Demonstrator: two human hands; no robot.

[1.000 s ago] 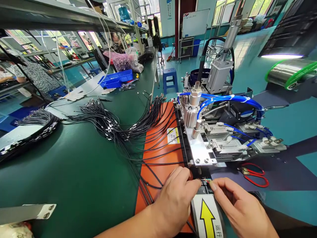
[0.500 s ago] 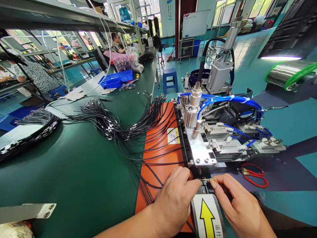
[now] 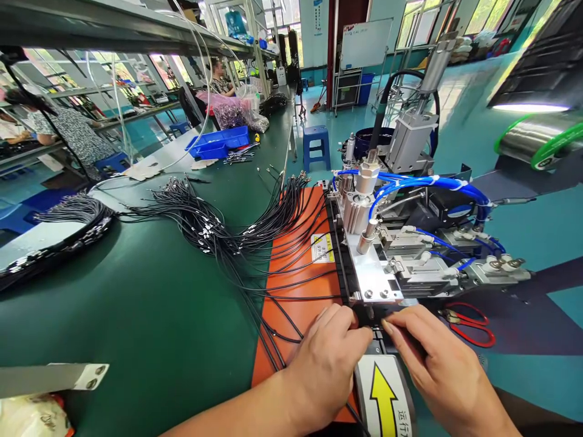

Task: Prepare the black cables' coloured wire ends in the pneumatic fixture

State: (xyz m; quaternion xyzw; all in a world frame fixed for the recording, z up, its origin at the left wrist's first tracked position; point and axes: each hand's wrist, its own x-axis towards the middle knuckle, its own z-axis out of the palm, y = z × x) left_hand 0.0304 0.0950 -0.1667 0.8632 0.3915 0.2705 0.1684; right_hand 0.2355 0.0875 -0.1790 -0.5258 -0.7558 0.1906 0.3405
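Just right of centre in the lower frame, the left hand (image 3: 325, 358) is resting its fingertips at the narrow track (image 3: 377, 347) above the arrow plate (image 3: 383, 397), its grip being hidden, while the right hand (image 3: 439, 358) is pinching, thumb against forefinger, what seems to be a fine wire end (image 3: 379, 328) too small to make out clearly. Across the orange board (image 3: 307, 312), black cables (image 3: 218, 233) are fanning from centre left toward the machine (image 3: 376, 276). Lining up one end appears to be the step in hand, the next move probably calling for a steady left hand and light, level finger pressure.
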